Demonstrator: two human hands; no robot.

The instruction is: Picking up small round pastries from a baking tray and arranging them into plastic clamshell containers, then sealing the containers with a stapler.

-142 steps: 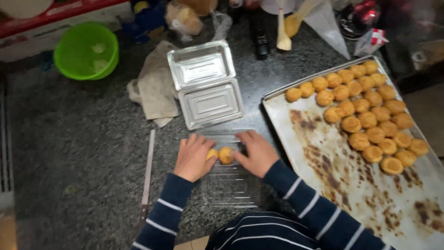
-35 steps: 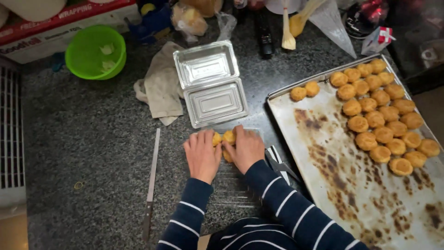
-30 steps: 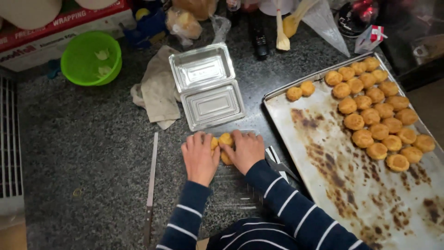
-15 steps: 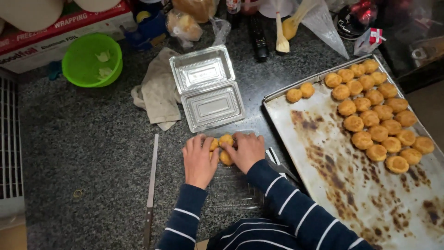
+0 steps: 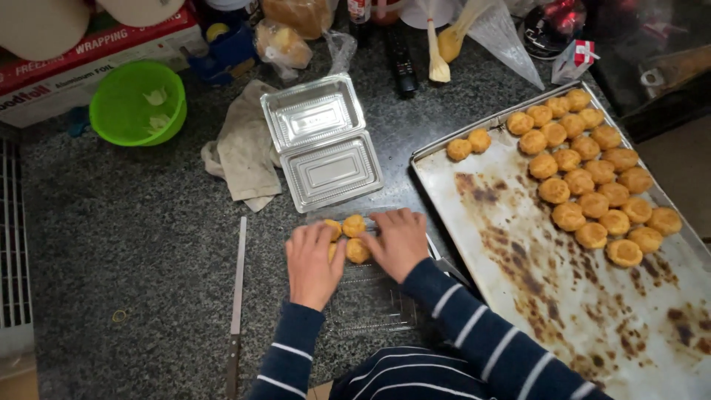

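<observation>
My left hand and my right hand rest side by side over a clear plastic clamshell box on the dark granite counter. Between the fingertips lie a few small golden round pastries, touched by both hands. To the right, a large stained metal baking tray carries several more golden pastries in its far right part. A second clear clamshell box lies opened flat just beyond my hands.
A long knife lies left of my hands. A crumpled cloth, a green bowl, a foil box, a piping bag and a brush crowd the far counter. A vent grille runs along the left.
More pastries now sit between my hands than 4.7 s ago, and the tray's near rows hold fewer. Over the last second my hands barely shift.
</observation>
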